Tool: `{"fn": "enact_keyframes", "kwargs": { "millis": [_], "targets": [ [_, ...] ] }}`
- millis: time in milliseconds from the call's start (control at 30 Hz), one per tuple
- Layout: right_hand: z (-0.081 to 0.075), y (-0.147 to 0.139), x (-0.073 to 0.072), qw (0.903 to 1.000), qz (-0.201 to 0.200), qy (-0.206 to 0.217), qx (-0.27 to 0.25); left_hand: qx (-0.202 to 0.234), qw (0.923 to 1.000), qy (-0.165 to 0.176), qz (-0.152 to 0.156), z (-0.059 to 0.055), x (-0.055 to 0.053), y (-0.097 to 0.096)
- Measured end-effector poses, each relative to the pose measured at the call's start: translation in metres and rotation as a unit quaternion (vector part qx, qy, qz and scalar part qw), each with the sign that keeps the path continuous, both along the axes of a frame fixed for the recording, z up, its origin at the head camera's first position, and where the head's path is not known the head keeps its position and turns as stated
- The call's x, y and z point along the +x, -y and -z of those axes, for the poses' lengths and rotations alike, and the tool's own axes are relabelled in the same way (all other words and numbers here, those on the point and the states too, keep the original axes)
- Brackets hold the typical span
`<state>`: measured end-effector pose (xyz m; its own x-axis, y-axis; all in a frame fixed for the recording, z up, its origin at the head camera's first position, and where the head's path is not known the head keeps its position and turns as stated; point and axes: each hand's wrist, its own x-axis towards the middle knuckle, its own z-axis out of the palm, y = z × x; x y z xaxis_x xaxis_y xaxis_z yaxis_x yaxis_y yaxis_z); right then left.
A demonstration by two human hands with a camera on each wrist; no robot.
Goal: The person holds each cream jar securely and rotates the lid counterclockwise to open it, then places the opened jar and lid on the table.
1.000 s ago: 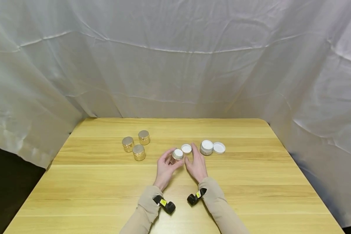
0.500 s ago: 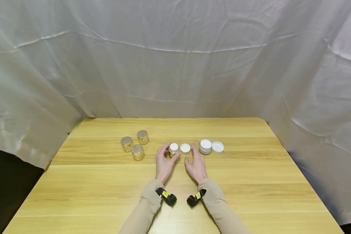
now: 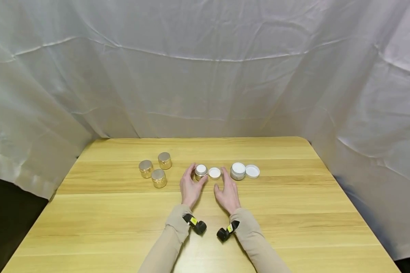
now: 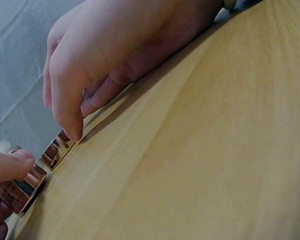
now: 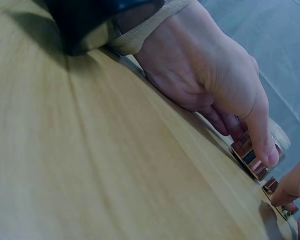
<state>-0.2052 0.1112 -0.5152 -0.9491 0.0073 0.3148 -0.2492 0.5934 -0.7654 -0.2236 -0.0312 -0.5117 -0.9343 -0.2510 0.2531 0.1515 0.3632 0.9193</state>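
1. Beige sleeves (image 3: 256, 242) run off the bottom of the head view, each with a black wrist camera (image 3: 227, 230); table (image 3: 205, 250) stretches wide to either side.
2. Left hand (image 3: 190, 188), at centre: thumb and fingers grasp the small jar (image 3: 201, 169) on the wood, partly covering its side.
3. Right hand (image 3: 227, 194), just right of it: fingers loose and spread about the small lid (image 3: 214, 173). The wrist views overlap thumb and lid, so I can't tell whether they touch; they also give its coppery rim, the head view its white face.
4. Just right of those fingertips stands the pale jar (image 3: 238, 170), pale lid (image 3: 252, 171) beside it.
5. Three gold jars (image 3: 158, 179) cluster left of centre, well apart from both hands.
6. Beyond the table's far edge hangs a grey curtain (image 3: 205, 76).
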Motion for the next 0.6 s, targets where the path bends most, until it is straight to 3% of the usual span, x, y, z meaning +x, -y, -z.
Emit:
{"fn": "enact_keyframes", "kwargs": {
  "millis": [333, 467, 533, 600],
  "targets": [
    [0.000, 0.000, 0.000, 1.0000, -0.002, 0.001, -0.006, -0.001, 1.0000, 0.001, 0.009, -0.001, 0.002, 0.000],
    [0.000, 0.000, 0.000, 0.9999, -0.005, -0.013, -0.004, 0.076, 0.9970, 0.008, 0.017, 0.000, 0.011, 0.003],
    [0.000, 0.000, 0.000, 0.9995, -0.007, -0.029, -0.003, 0.128, 0.9917, -0.005, -0.001, -0.001, 0.016, 0.007],
    [0.000, -0.001, -0.001, 0.9989, -0.007, -0.045, -0.002, 0.170, 0.9837, -0.041, -0.042, -0.002, 0.020, 0.012]
  ]
}}
